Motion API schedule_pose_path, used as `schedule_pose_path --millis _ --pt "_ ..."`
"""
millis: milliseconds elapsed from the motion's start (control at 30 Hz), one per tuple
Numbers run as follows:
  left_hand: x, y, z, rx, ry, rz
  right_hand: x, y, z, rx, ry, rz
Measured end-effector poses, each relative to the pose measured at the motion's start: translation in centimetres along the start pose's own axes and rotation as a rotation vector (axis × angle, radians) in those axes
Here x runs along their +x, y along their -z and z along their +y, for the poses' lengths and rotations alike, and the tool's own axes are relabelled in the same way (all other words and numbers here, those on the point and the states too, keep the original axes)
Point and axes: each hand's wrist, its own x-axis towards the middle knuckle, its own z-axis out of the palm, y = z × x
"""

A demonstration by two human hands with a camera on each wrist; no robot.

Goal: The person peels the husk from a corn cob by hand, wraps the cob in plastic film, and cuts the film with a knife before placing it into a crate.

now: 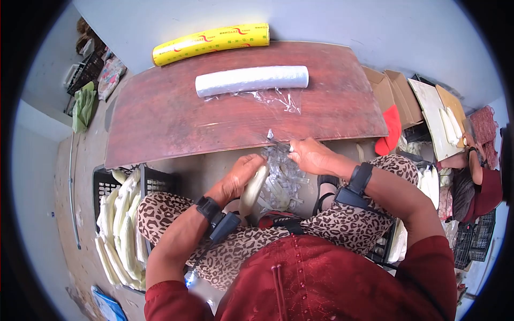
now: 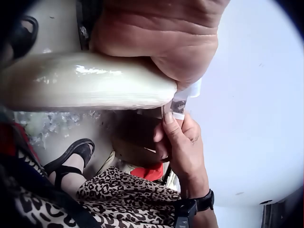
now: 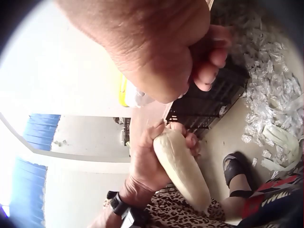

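Note:
My left hand (image 1: pixel 244 174) grips a long, pale, glossy vegetable (image 1: pixel 253 191) near its upper end, its thick body hanging down toward the floor. In the left wrist view the vegetable (image 2: pixel 90 83) spans the upper left, with faint lengthwise ribs and bright reflections. My right hand (image 1: pixel 316 157) is close beside the left, at the table's near edge. Between its thumb and fingers it pinches a small flat, dark, blade-like piece (image 2: pixel 179 105), seen beside the vegetable's end in the left wrist view. In the right wrist view the right fingers (image 3: pixel 206 78) are curled and the piece is hidden.
A white film roll (image 1: pixel 251 80) and a yellow wrapped roll (image 1: pixel 211 44) lie on the red-brown table (image 1: pixel 171 117). Crumpled clear film (image 1: pixel 281 184) litters the floor between the feet. A black crate (image 1: pixel 155 179) of pale vegetables stands left. Another person's arm (image 1: pixel 474 155) shows far right.

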Motion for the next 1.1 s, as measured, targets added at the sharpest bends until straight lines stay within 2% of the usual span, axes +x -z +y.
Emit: schedule_pose_path --millis 100,133,233,367,467,533,667,767,833,967,1067,1100 --pt "-1.8 -1.3 2.3 -0.098 -0.015 -0.149 1.3 -0.7 1.8 0.53 0.109 0.079" --pt "-1.1 -1.1 1.9 -0.102 -0.015 -0.192 0.4 1.6 0.0 0.728 0.039 -0.009" --pt "-0.9 -1.5 3.2 -0.196 -0.027 -0.231 -0.1 3.5 -1.2 0.965 0.038 -0.046" --pt "-0.4 -1.3 3.3 -0.207 -0.018 -0.222 -0.3 4.0 -2.2 0.869 0.16 0.084" --pt "-0.8 -1.7 3.9 -0.22 -0.05 -0.219 0.8 2.3 -1.9 0.974 0.364 0.119" --pt "-1.1 -2.3 4.3 -0.218 -0.077 -0.197 1.5 1.7 -1.4 0.9 0.356 0.076" --pt "-0.6 -1.8 4.1 -0.189 -0.029 -0.257 2.0 1.9 -1.1 0.834 0.339 0.003" --pt "-0.5 -1.7 4.1 -0.195 -0.029 -0.276 1.5 2.3 -1.9 0.86 0.347 0.014" --pt "-0.2 -1.4 4.0 -0.194 -0.045 -0.309 1.8 2.2 -1.7 0.755 0.315 0.017" --pt "-0.5 -1.7 4.6 -0.18 -0.05 -0.269 1.5 3.0 -2.3 0.594 0.202 0.02" --pt "-0.5 -1.8 4.9 -0.161 -0.054 -0.197 1.6 3.3 -2.4 0.637 0.151 -0.016" --pt "-0.4 -1.8 4.9 -0.145 -0.062 -0.172 1.5 3.5 -2.5 0.749 0.071 -0.078"
